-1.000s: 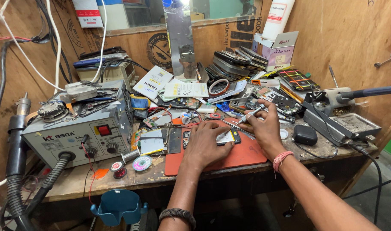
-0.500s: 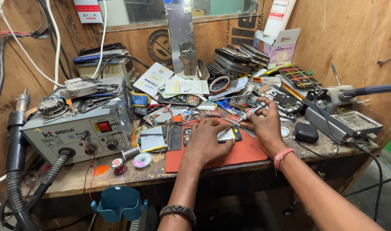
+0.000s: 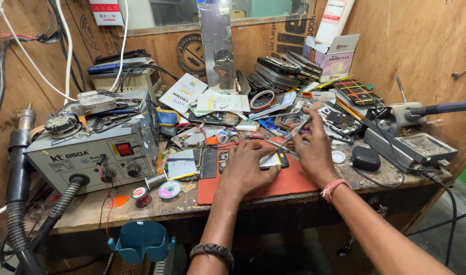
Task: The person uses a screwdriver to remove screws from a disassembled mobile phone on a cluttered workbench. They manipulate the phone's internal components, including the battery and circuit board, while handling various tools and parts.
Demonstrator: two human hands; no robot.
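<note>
Plywood walls enclose a cluttered wooden desk (image 3: pixel 90 211) carrying a grey hot-air rework station (image 3: pixel 93 150). On the orange rubber work mat (image 3: pixel 289 181) lies a small dark opened phone (image 3: pixel 266 160), long axis running left to right. The left hand (image 3: pixel 248 170) presses flat on it, fingers spread, gripping nothing. The right hand (image 3: pixel 314 150) pinches a slim grey-handled screwdriver (image 3: pixel 294 133), tip angled down-left toward the phone. Risk, as judged: the tip could slip and gouge the board if the phone shifts.

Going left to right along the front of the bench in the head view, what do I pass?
Hot-air station → solder spools → left hand on the phone → right hand with screwdriver → black case → metal tray.
</note>
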